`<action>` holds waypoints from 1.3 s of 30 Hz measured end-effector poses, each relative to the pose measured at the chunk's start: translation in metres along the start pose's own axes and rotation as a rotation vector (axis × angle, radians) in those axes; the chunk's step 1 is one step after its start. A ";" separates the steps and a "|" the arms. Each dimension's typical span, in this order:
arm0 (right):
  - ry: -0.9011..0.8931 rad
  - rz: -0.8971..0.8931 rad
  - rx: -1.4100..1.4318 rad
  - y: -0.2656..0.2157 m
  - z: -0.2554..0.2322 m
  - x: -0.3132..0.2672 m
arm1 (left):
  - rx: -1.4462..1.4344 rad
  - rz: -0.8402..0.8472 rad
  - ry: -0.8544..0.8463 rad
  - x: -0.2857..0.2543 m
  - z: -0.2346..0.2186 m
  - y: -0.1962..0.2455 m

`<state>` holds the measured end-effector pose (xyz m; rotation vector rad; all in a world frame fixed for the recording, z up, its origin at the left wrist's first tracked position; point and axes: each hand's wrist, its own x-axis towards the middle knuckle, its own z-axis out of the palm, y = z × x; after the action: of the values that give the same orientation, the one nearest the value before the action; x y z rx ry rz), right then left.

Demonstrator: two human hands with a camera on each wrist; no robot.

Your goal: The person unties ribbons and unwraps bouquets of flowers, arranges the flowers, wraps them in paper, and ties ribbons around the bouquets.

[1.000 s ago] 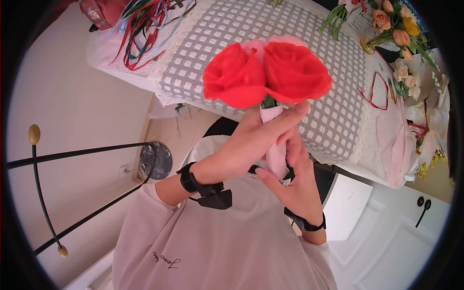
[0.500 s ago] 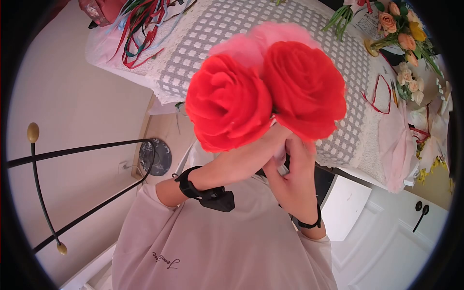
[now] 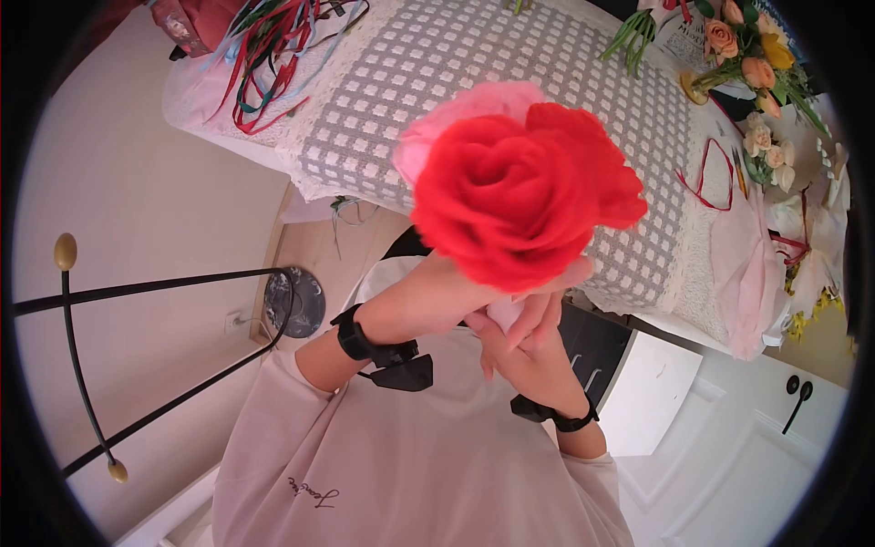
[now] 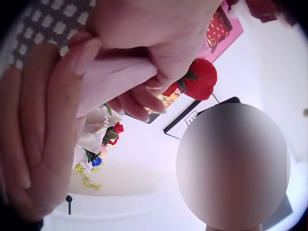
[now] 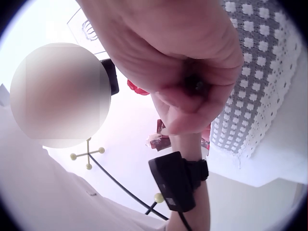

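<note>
Two red roses, with a pale pink bloom behind them, form a small bouquet held up before the person's body. A pale pink wrap covers its stems. My left hand grips the wrapped stems just under the flowers, fingers curled round them. Lower down, my right hand curls round the bottom part of the wrap. In the right wrist view, dark stem ends show inside the hollow of the right hand. The roses hide part of the left hand in the head view.
A table with a grey-and-white checked cloth stands ahead. Loose ribbons lie at its left. Peach roses, a looped red ribbon and pink paper are at the right. A black metal rack stands left.
The bouquet has turned and dropped from its tilt toward the head camera, so one red rose now overlaps the other. My right hand has shifted left and wraps closer beneath the left hand.
</note>
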<state>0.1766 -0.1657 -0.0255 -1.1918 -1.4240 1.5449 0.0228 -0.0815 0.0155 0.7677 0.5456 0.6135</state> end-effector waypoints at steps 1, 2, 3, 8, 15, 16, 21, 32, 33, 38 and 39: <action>-0.074 0.177 0.262 -0.005 -0.001 -0.002 | 0.000 0.003 0.000 0.001 -0.002 0.000; -0.074 0.176 0.260 0.000 -0.003 -0.004 | -0.025 0.019 -0.056 0.002 -0.005 0.000; -0.169 0.193 0.331 0.009 -0.006 -0.005 | -0.051 0.035 -0.113 0.004 -0.007 -0.001; -0.262 0.280 0.319 0.005 -0.014 -0.004 | -0.057 0.059 0.006 0.004 -0.007 -0.026; 0.029 -0.238 -0.187 -0.002 -0.014 0.002 | 0.030 0.143 0.297 0.009 0.005 -0.019; -0.026 -0.127 -0.106 -0.001 -0.016 -0.001 | 0.004 0.166 0.307 0.010 0.004 -0.020; -0.027 -0.016 -0.109 0.004 -0.018 -0.006 | -0.040 0.167 0.381 0.007 0.013 -0.015; 0.484 -0.533 -0.553 0.012 -0.006 0.002 | -0.174 0.366 0.432 0.010 0.006 -0.006; 0.476 -0.540 -0.527 0.011 -0.007 0.003 | -0.185 0.367 0.430 0.010 0.006 -0.005; 0.456 -0.547 -0.508 0.013 -0.011 0.006 | -0.169 0.361 0.432 0.009 0.004 -0.004; 0.463 -0.551 -0.527 0.014 -0.012 0.006 | -0.163 0.356 0.447 0.010 0.004 -0.003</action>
<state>0.1873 -0.1583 -0.0395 -1.2014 -1.6864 0.4897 0.0329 -0.0782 0.0132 0.5756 0.7629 1.1615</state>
